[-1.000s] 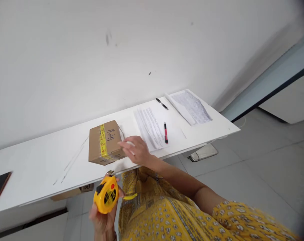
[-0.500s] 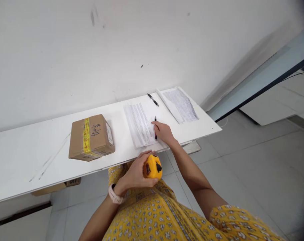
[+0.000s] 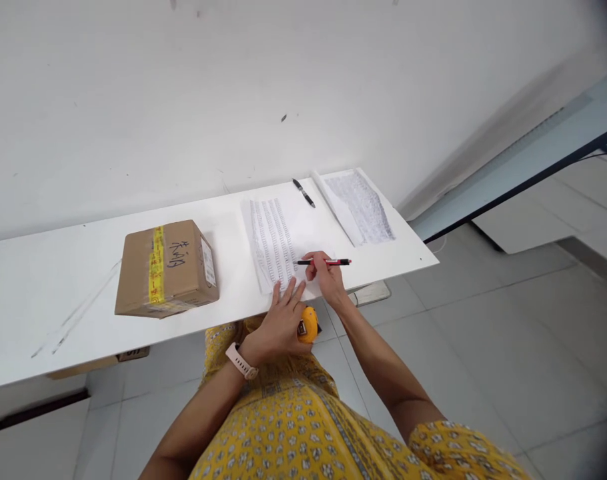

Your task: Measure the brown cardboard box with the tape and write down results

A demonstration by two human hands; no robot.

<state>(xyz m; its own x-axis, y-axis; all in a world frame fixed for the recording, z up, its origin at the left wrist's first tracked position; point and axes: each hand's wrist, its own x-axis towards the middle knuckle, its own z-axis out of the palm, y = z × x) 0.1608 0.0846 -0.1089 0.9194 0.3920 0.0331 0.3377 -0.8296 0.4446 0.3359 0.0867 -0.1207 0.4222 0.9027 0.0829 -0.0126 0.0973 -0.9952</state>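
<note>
My right hand is closed around a black and red pen, its tip pointing left over the printed sheets. At the near edge of those sheets, my left hand rests its outstretched fingertips on the paper. The same hand holds a yellow tape measure between thumb and palm, just off the table edge. A pale pink watch band is round the left wrist.
A taped cardboard box stands on the narrow white table, left of the sheets. Behind them lies a second black pen. More written papers are at the table's right end. A wall runs along the back.
My right hand has picked up the black and red pen from beside the sheets. My left hand has set its fingers on the paper, still with the tape measure.
</note>
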